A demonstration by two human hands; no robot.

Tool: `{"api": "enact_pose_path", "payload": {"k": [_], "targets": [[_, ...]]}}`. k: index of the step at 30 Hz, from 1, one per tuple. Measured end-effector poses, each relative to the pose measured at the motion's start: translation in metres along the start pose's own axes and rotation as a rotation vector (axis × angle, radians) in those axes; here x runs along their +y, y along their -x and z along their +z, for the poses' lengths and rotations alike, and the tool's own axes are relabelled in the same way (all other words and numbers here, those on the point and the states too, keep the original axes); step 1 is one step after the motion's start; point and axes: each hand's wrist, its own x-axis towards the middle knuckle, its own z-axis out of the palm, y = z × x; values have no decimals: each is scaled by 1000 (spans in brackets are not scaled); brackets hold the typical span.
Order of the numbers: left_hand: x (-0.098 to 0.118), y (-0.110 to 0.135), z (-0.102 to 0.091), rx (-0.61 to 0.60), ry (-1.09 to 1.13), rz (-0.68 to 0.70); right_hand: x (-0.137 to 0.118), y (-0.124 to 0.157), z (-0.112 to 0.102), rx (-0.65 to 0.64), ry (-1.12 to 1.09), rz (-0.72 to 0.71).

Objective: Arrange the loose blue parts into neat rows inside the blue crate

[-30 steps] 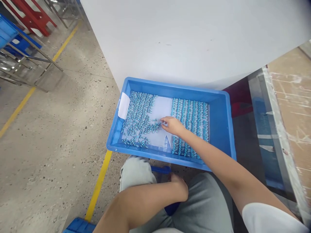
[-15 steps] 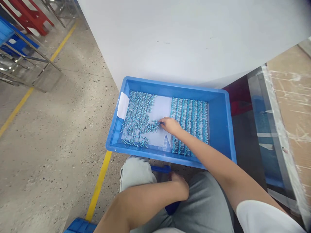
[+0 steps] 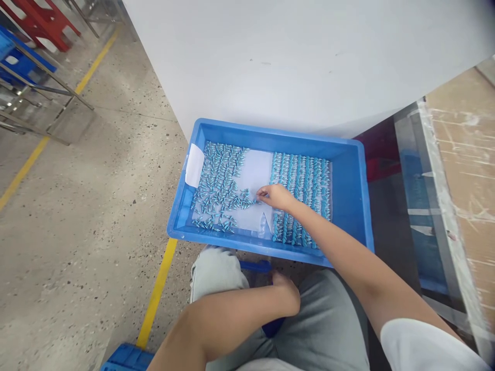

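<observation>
Right hand (image 3: 277, 197) mid-frame, inside the blue tray (image 3: 350, 201), fingertips drawn close beside the loose blue pieces (image 3: 219, 178) left of centre, can't tell if clamped on one; neat rows of pieces (image 3: 299, 172) sit right of centre; left hand (image 3: 286, 294), lower centre, fingers hidden, grip impossible to tell

A person wears a white top (image 3: 266, 365), its short right sleeve (image 3: 421, 344) ending above the elbow in a smooth curve, and pale grey-green trousers (image 3: 328, 314), lighter over the left knee (image 3: 218, 270). Forearms, right hand (image 3: 276, 197) and left hand (image 3: 286, 292) are bare.
</observation>
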Motion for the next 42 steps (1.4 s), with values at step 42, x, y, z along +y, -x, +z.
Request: {"api": "enact_pose_path", "payload": {"k": [42], "targets": [[4, 3, -4, -106, -176, 3, 14, 52, 16, -38, 315, 30]]}}
